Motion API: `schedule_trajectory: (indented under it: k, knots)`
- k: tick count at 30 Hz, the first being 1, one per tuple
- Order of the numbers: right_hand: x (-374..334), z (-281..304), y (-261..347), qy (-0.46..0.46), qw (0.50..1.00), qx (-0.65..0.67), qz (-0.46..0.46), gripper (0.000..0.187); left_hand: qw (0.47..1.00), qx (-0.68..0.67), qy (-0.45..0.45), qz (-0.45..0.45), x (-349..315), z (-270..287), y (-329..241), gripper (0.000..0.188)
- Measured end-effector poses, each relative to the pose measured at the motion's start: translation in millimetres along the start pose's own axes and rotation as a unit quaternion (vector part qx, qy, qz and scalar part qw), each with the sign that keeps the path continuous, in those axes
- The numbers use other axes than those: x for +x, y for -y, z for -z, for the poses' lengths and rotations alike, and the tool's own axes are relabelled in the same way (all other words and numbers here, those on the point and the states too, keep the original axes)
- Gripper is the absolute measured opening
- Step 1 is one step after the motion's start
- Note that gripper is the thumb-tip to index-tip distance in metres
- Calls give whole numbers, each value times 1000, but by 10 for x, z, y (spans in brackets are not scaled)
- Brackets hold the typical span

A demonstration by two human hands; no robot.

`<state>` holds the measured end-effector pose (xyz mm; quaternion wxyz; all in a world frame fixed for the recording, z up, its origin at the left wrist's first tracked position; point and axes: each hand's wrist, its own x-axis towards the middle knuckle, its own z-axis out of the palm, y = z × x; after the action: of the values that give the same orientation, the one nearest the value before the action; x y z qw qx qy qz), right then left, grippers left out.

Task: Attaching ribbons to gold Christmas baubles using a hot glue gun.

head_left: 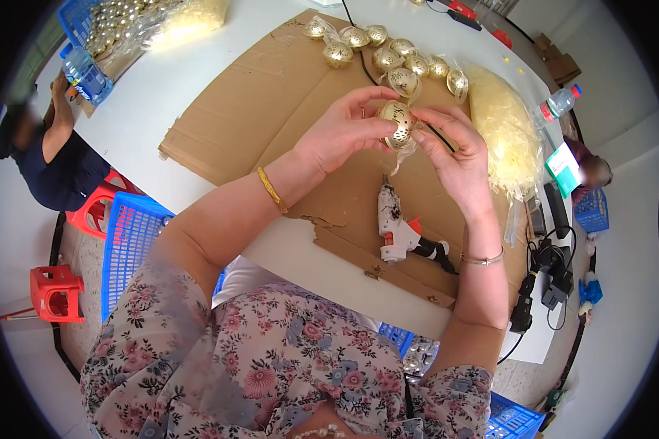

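Above the cardboard sheet point(271, 102), my left hand point(338, 132) grips a gold ball ornament point(397, 121) with a dark cut-out pattern, thumb in front and fingers behind. My right hand point(458, 150) is closed in a pinch at the ball's right edge; what lies between those fingertips is too small to name. A translucent ribbon point(401, 157) hangs below the ball. Nearer me, a white hot glue gun point(393, 230) with an orange-red trigger and a dirty nozzle rests on the cardboard. Several similar gold balls point(338, 55) with clear ribbons lie beyond my hands.
A bag of pale yellow strips point(501, 132) lies at the right, near a clear bottle point(560, 102). Black plugs and cables point(549, 267) crowd the right table edge. Blue baskets point(128, 241) and red stools point(56, 294) stand left. Other people point(58, 157) sit around the table.
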<state>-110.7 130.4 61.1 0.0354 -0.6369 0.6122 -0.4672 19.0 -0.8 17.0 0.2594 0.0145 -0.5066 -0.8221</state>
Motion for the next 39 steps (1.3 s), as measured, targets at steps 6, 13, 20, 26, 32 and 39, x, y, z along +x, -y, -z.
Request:
schedule_trajectory:
  k: [6, 13, 20, 26, 32, 39]
  knots:
    - [-97, -9, 4, -35, 991, 103, -76, 16, 999, -22, 7, 29, -17, -1, 71, 45]
    - [-101, -60, -31, -54, 997, 33, -41, 9, 998, -51, 10, 47, -34, -5, 43, 40]
    - [-104, -85, -26, -50, 998, -8, -33, 1, 996, -70, 7, 47, -30, -34, 46, 35]
    - [-94, 87, -2, -141, 943, 225, -199, 4, 994, -75, -13, 78, -9, -29, 101, 30]
    - [-29, 207, 23, -112, 867, 454, -170, 14, 994, -48, -14, 98, -12, -32, 64, 30]
    - [-50, 295, 42, -49, 863, 476, -160, 23, 994, -53, 26, 97, 8, -1, 82, 37]
